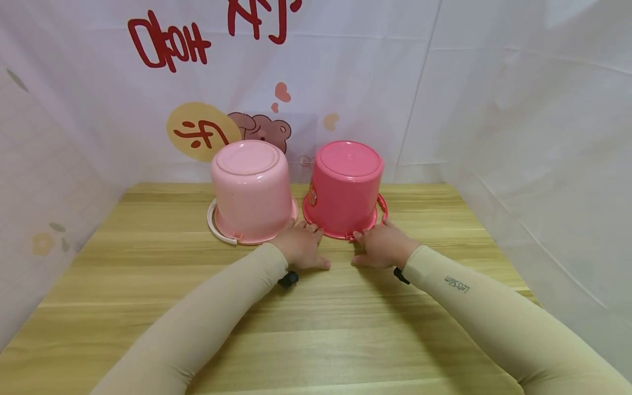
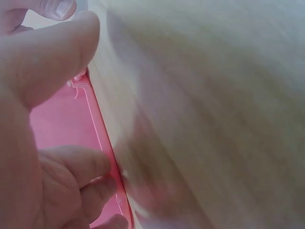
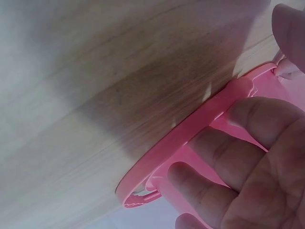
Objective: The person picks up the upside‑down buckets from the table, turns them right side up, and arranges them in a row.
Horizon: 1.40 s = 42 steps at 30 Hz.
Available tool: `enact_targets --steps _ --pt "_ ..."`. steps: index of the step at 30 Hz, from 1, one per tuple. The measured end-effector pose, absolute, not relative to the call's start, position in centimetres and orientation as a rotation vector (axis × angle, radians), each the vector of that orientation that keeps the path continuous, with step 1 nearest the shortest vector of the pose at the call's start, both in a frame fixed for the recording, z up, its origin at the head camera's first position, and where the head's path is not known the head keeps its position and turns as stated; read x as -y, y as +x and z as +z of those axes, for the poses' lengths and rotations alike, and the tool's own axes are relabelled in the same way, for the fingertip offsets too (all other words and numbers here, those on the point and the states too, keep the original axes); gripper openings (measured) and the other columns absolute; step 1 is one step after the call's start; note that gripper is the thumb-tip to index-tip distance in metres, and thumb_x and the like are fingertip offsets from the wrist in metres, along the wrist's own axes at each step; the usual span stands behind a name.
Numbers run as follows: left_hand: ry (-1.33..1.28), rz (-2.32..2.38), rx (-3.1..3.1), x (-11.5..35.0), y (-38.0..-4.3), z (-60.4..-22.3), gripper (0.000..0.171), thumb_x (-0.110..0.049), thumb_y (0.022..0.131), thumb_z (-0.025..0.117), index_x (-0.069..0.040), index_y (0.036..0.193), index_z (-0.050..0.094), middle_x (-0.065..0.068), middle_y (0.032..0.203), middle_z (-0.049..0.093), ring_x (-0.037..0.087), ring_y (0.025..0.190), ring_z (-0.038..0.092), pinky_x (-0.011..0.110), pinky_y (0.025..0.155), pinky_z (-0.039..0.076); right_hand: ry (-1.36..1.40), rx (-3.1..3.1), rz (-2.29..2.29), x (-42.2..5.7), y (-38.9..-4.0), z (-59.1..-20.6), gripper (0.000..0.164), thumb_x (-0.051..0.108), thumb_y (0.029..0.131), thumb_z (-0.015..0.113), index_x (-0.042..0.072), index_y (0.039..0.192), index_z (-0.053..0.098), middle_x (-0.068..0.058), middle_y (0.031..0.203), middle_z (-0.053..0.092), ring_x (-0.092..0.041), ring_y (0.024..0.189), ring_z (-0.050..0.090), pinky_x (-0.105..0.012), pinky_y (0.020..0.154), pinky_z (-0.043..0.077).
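Observation:
Two buckets stand upside down side by side: a light pink bucket (image 1: pixel 253 192) on the left and a deep pink bucket (image 1: pixel 348 192) on the right. Between their rims at the front, my left hand (image 1: pixel 298 246) reaches in, its fingertips touching a pink rim (image 2: pixel 107 138) in the left wrist view. At the front right of the deep pink bucket, my right hand (image 1: pixel 385 246) has its slightly bent fingers against the rim and the lowered handle (image 3: pixel 176 138). Both thumbs point inward, apart from the buckets. Neither hand grips anything.
The buckets rest near the back of a wooden table (image 1: pixel 316 329). A white handle (image 1: pixel 212 222) lies around the light pink bucket's left side. Behind the table hangs a white printed cloth (image 1: pixel 365 77), with pale sheets on both sides.

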<state>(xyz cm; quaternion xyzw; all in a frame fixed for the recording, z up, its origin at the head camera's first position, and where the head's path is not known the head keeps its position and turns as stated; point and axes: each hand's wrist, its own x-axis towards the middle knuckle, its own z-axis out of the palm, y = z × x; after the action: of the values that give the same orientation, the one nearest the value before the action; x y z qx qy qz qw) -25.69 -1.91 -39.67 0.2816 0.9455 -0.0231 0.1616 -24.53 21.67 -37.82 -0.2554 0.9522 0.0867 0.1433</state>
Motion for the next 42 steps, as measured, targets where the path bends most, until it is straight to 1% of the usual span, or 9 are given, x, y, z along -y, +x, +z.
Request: enact_targets --steps 6,13,19,22,27,30,34,38,42 --pt "0.815 -0.053 -2.692 2.0 -25.8 -39.8 0.102 -0.079 0.094 0.053 -0.011 0.167 0.031 0.011 0.174 0.028 0.037 0.162 0.022 0.059 0.132 0.009 -0.737 -2.744 0.255 -21.8 -24.6 -37.8 0.08 0.061 0.097 0.066 0.008 0.156 0.051 -0.016 0.129 0.073 -0.035 0.127 0.067 -0.073 0.122 0.025" --pt "0.815 -0.057 -2.718 1.9 -26.1 -39.9 0.098 -0.076 0.094 0.057 -0.012 0.165 0.035 0.011 0.173 0.032 0.038 0.161 0.025 0.059 0.132 0.01 -0.739 -2.745 0.261 -21.9 -24.7 -38.0 0.08 0.062 0.098 0.065 0.01 0.157 0.051 -0.015 0.131 0.073 -0.034 0.127 0.067 -0.073 0.123 0.024" --pt "0.841 -0.04 -2.723 2.1 -26.6 -39.9 0.094 -0.072 0.094 0.06 -0.012 0.163 0.04 0.011 0.17 0.038 0.037 0.159 0.032 0.059 0.131 0.012 -0.769 -2.762 0.259 -21.9 -24.7 -38.3 0.078 0.061 0.097 0.066 0.01 0.155 0.053 -0.012 0.114 0.077 -0.032 0.12 0.071 -0.073 0.121 0.028" --pt "0.873 -0.045 -2.73 2.1 -27.0 -39.7 0.089 -0.071 0.095 0.06 -0.013 0.16 0.045 0.01 0.164 0.047 0.035 0.155 0.04 0.059 0.131 0.015 -0.754 -2.766 0.233 -22.0 -24.7 -38.3 0.077 0.06 0.097 0.067 0.011 0.155 0.053 -0.01 0.106 0.077 -0.034 0.119 0.071 -0.073 0.121 0.028" --pt "0.907 -0.077 -2.749 1.9 -27.4 -39.4 0.073 -0.064 0.097 0.063 -0.014 0.15 0.057 0.009 0.153 0.06 0.032 0.144 0.054 0.058 0.128 0.023 -0.699 -2.754 0.17 -22.2 -24.9 -38.2 0.074 0.059 0.097 0.067 0.014 0.155 0.054 -0.006 0.102 0.076 -0.035 0.12 0.07 -0.073 0.12 0.03" --pt "0.922 -0.096 -2.759 1.9 -27.5 -39.1 0.061 -0.059 0.099 0.064 -0.014 0.141 0.065 0.007 0.144 0.067 0.031 0.137 0.061 0.057 0.127 0.028 -0.694 -2.747 0.16 -22.2 -25.2 -38.0 0.072 0.059 0.098 0.067 0.016 0.155 0.055 -0.003 0.095 0.073 -0.034 0.117 0.07 -0.073 0.119 0.031" --pt "0.954 -0.106 -2.789 1.9 -27.8 -38.9 0.043 -0.054 0.1 0.065 -0.015 0.118 0.075 0.004 0.119 0.077 0.028 0.12 0.07 0.051 0.118 0.04 -0.711 -2.75 0.154 -22.0 -25.4 -37.8 0.068 0.059 0.097 0.068 0.019 0.151 0.06 0.0 0.091 0.074 -0.035 0.116 0.071 -0.074 0.12 0.028" --pt "1.014 -0.123 -2.834 2.0 -28.0 -39.0 0.034 -0.049 0.099 0.068 -0.017 0.1 0.076 0.002 0.101 0.075 0.024 0.104 0.071 0.044 0.102 0.052 -0.746 -2.767 0.146 -21.8 -25.3 -37.6 0.056 0.056 0.097 0.069 0.02 0.139 0.069 0.001 0.099 0.077 -0.036 0.115 0.072 -0.075 0.119 0.029" --pt "1.048 -0.15 -2.852 2.2 -28.3 -39.2 0.032 -0.047 0.1 0.067 -0.016 0.101 0.077 0.002 0.102 0.073 0.023 0.101 0.07 0.042 0.098 0.055 -0.764 -2.783 0.14 -21.8 -25.2 -37.7 0.04 0.054 0.097 0.071 0.021 0.12 0.073 0.005 0.09 0.073 -0.032 0.106 0.074 -0.075 0.117 0.032"
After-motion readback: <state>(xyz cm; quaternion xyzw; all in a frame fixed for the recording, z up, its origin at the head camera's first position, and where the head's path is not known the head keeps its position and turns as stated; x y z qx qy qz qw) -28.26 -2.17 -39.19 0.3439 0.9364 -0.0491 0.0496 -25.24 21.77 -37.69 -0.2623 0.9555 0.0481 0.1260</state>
